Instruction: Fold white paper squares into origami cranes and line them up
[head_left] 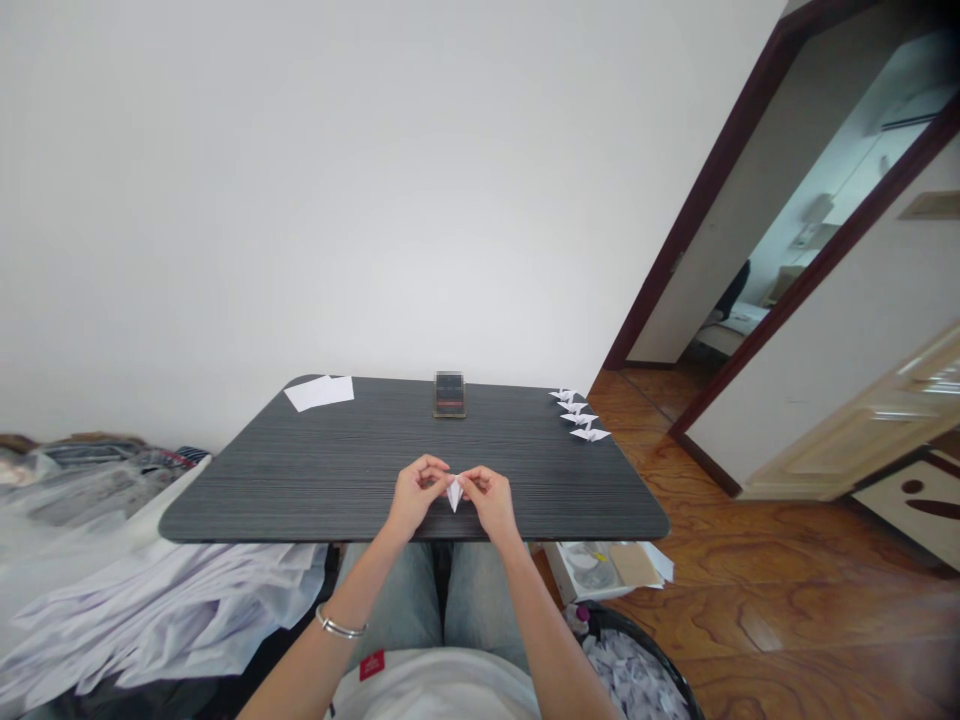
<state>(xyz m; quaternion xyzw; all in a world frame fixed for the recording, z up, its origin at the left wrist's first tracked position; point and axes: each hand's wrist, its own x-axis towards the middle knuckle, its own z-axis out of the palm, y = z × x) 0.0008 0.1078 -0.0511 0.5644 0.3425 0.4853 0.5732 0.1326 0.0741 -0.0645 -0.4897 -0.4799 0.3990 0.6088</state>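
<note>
A small folded piece of white paper [454, 494], narrow and pointed toward me, is held up near the front edge of the dark table [315, 480]. My left hand [417, 494] pinches its left side between thumb and fingers. From the right, my right hand [487, 496] pinches the other side, thumb facing thumb. The paper's upper part is partly hidden by my fingertips. Several folded paper cranes [590, 433] stand in a row along the table's right side. White paper sheets [321, 392] lie at the back left corner.
A phone-like dark object [450, 396] sits at the table's back, by the wall. Left of the table are piled white cloths [172, 610]. Below on the right stand a white box [592, 570] and a black bin [637, 670] full of paper pieces. An open doorway [720, 230] is farther right.
</note>
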